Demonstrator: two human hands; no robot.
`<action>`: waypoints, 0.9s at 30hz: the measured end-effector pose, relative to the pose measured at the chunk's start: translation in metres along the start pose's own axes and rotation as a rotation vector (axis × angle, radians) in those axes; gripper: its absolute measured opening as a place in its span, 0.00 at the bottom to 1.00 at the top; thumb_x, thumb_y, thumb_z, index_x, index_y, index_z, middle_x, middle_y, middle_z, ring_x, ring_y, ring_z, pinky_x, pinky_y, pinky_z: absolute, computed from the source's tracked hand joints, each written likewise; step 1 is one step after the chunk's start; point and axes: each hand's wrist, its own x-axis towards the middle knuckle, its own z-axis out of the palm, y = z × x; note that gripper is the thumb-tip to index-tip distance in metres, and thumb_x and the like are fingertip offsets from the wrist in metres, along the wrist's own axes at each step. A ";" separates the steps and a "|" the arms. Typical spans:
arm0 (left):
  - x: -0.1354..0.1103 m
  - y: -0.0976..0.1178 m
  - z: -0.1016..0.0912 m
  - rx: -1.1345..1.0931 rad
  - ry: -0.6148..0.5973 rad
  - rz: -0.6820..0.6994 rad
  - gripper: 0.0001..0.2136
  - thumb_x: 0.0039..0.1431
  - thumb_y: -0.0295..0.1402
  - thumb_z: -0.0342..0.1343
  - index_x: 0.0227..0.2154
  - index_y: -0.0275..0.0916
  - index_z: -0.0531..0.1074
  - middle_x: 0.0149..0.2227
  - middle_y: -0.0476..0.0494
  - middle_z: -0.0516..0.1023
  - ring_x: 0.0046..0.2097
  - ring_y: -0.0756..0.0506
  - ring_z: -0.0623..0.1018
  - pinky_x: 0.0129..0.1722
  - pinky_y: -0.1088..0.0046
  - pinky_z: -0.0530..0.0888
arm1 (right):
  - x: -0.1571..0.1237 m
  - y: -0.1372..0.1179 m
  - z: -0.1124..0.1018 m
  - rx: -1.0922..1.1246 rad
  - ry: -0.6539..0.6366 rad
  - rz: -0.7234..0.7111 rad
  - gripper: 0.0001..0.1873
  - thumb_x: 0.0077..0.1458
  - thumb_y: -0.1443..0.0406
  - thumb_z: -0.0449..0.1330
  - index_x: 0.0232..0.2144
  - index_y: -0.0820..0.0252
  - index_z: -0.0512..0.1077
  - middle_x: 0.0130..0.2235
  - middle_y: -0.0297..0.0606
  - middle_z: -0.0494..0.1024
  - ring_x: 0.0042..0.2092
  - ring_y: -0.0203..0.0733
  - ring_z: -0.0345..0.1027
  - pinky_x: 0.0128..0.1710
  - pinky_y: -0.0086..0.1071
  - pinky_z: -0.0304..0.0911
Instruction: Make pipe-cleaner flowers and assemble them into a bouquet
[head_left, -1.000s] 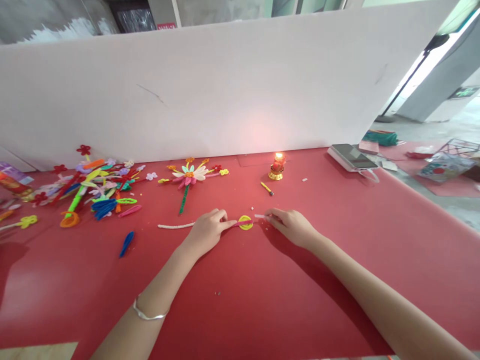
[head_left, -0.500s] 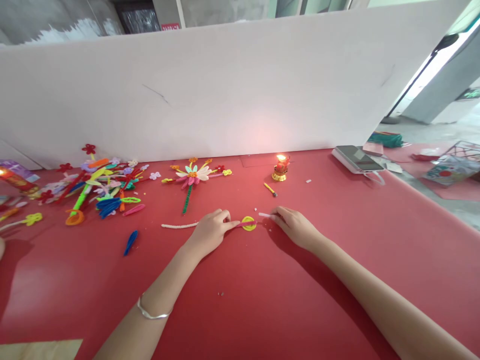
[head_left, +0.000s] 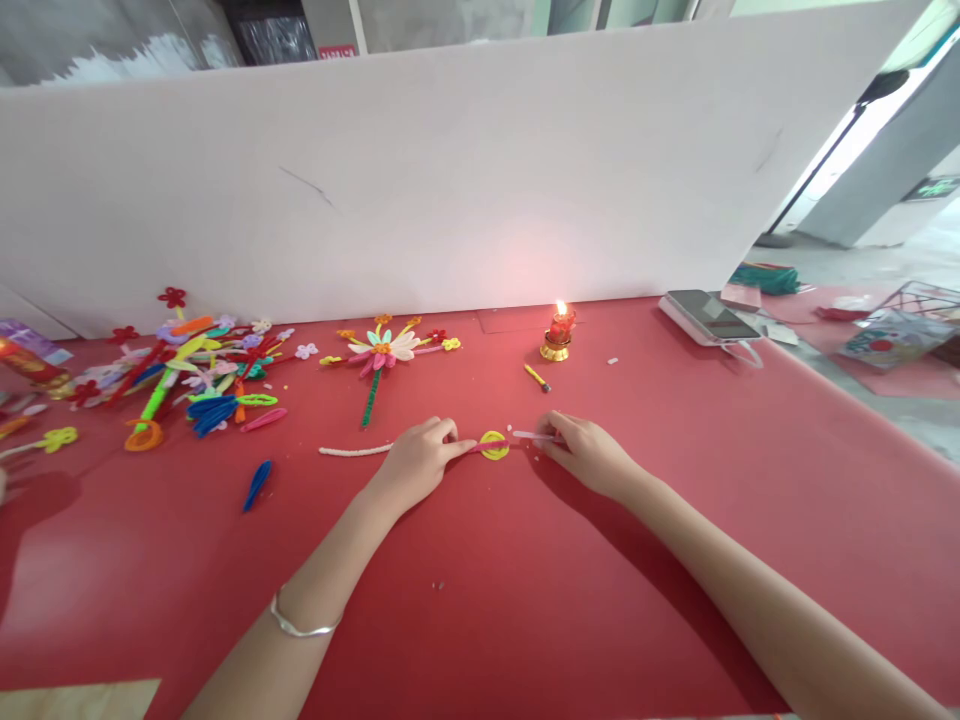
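My left hand [head_left: 417,463] rests on the red table, fingers pressed together on a pink pipe cleaner [head_left: 480,447] that runs through a small yellow loop [head_left: 493,445]. My right hand [head_left: 589,450] lies just right of the loop, its fingers pinched on a short white stick [head_left: 529,435] that points toward the loop. A white pipe cleaner [head_left: 351,451] lies on the table left of my left hand. A silver bangle is on my left wrist.
A lit red candle in a gold holder [head_left: 557,333] burns behind the hands. A pipe-cleaner flower [head_left: 380,353] and a pile of coloured pipe-cleaner pieces [head_left: 196,375] lie at left. A phone on a white block [head_left: 706,314] sits far right. A white board [head_left: 450,170] walls the back.
Both hands stay nearly where they were on the loop and stick. Only the camera has shifted slightly.
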 end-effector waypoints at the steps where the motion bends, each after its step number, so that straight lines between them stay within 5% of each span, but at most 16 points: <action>1: 0.000 0.000 0.001 0.004 0.001 0.004 0.20 0.60 0.20 0.41 0.45 0.49 0.72 0.34 0.45 0.68 0.36 0.48 0.68 0.28 0.76 0.62 | 0.000 0.000 0.000 0.003 0.000 0.005 0.08 0.58 0.60 0.49 0.35 0.56 0.65 0.32 0.35 0.73 0.30 0.38 0.64 0.28 0.29 0.55; 7: 0.000 0.000 0.003 -0.001 0.001 0.001 0.22 0.59 0.19 0.42 0.46 0.50 0.71 0.35 0.46 0.68 0.36 0.48 0.68 0.28 0.76 0.61 | 0.000 0.001 -0.001 -0.010 -0.023 -0.072 0.16 0.62 0.62 0.42 0.34 0.58 0.68 0.36 0.40 0.72 0.34 0.39 0.66 0.34 0.31 0.58; 17: 0.001 0.000 0.003 0.003 -0.001 0.000 0.21 0.59 0.19 0.42 0.46 0.49 0.72 0.35 0.45 0.68 0.36 0.48 0.68 0.27 0.77 0.61 | -0.001 0.000 0.002 -0.040 0.010 -0.030 0.09 0.59 0.61 0.48 0.34 0.56 0.66 0.36 0.38 0.73 0.32 0.38 0.66 0.30 0.29 0.57; 27: 0.001 0.000 0.004 -0.024 0.010 0.000 0.18 0.61 0.22 0.42 0.44 0.47 0.73 0.34 0.45 0.68 0.36 0.48 0.68 0.29 0.76 0.63 | -0.001 0.000 0.007 -0.121 0.028 -0.071 0.15 0.62 0.61 0.43 0.35 0.56 0.69 0.38 0.39 0.71 0.32 0.37 0.67 0.29 0.29 0.57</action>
